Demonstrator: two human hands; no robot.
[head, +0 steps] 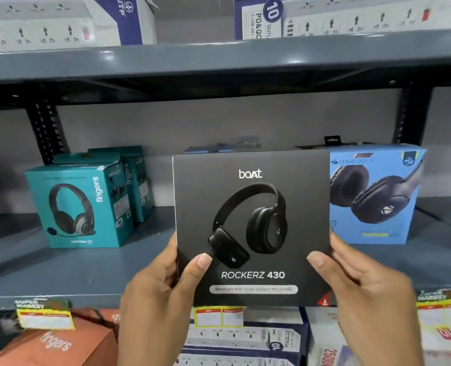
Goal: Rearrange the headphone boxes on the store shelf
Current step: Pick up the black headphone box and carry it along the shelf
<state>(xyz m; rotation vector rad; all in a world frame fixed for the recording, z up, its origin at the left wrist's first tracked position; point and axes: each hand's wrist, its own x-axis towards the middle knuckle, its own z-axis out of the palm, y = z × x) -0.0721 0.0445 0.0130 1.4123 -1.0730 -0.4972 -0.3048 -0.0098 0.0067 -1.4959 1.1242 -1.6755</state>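
I hold a black boAt Rockerz 430 headphone box [252, 207] upright in front of the middle shelf [60, 268]. My left hand [158, 286] grips its lower left edge, thumb on the front. My right hand [361, 286] grips its lower right edge the same way. Behind the black box on the right stands a light blue Zebronics headphone box [375, 196], partly hidden. More boxes show only their tops behind the black box. To the left stand a teal fingers headset box [76, 204] and a second teal box [137, 180] behind it.
The upper shelf [219, 62] carries white and blue power strip boxes [60, 19]. Below the shelf edge hang yellow price tags [44, 315], with an orange fingers box [55, 344] and more power strip boxes [245, 339] underneath. Bare shelf surface lies between the teal boxes and the black box.
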